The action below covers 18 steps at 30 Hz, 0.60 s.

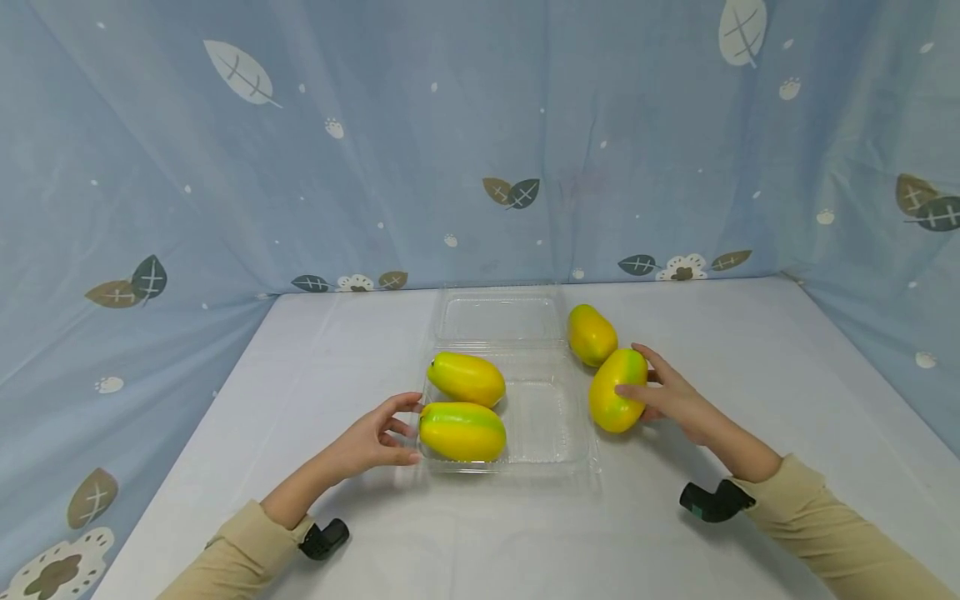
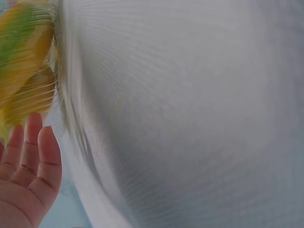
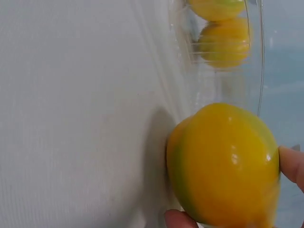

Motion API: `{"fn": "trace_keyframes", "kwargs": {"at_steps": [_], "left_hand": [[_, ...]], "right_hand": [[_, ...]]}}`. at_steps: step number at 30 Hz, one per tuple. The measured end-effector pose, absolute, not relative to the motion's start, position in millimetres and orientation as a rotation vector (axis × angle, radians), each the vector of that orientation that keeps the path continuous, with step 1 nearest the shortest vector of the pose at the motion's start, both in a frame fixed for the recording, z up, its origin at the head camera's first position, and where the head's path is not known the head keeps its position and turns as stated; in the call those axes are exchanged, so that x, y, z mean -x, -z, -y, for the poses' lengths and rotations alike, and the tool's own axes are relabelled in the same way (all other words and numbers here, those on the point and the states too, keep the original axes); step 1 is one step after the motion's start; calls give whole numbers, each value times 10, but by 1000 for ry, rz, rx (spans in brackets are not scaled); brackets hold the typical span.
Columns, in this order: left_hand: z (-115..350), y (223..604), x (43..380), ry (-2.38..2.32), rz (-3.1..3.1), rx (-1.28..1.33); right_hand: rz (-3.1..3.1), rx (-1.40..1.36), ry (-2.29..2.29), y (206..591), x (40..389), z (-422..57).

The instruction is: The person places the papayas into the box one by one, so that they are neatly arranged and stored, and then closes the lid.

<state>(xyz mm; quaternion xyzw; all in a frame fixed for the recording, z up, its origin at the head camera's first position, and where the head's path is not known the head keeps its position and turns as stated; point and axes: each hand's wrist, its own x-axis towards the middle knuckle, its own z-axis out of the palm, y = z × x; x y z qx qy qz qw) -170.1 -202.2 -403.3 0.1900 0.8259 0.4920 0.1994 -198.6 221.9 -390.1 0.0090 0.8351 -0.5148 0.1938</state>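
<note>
My right hand [image 1: 678, 402] grips a yellow-green papaya [image 1: 618, 392] just right of a clear plastic clamshell box [image 1: 543, 417]. In the right wrist view the papaya [image 3: 223, 164] sits between thumb and fingers, close over the table. Another papaya [image 1: 592, 335] lies behind it, near the box's right back corner. Two more papayas lie side by side in the left half of the box, a rear one [image 1: 467, 379] and a front one [image 1: 462, 432]. My left hand [image 1: 378, 437] is at the box's left wall, its fingertips right at the rim and fingers fairly straight in the left wrist view.
The box's lid [image 1: 498, 319] lies folded back behind its base. A white cloth covers the table [image 1: 480, 533], and a blue patterned curtain [image 1: 480, 125] hangs behind and along both sides. Black wrist cameras sit at both sleeves.
</note>
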Motion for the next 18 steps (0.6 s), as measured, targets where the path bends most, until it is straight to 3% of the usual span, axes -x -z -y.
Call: {"fn": "trace_keyframes", "kwargs": {"at_steps": [18], "left_hand": [[2018,4004,1690,-1385,-2289,-536]], "right_hand": [[-2435,-55,1417,3766,2040,-2278]]}}
